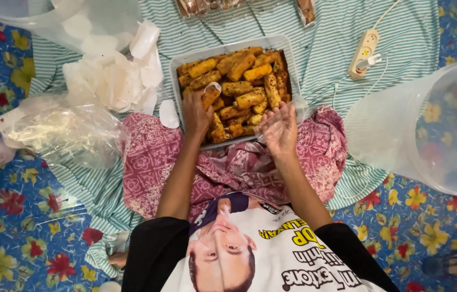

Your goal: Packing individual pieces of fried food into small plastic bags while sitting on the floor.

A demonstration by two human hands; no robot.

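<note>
The floor [17,227] is covered in blue vinyl with red and yellow flowers, and a green-striped cloth [326,48] is spread over its middle. On the cloth, against the person's pink-patterned lap, sits a grey tray [282,43] of breaded sticks. The left hand [196,114] pinches one wrapped stick [210,96] over the tray's near edge; the right hand [279,130] is spread, holding a thin clear wrapper [300,111].

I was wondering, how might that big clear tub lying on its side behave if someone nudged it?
The clear tub lies on its side with round walls, so it would probably roll. It looks empty and thin-walled, so it is likely light and may flex a little when squeezed.
</note>
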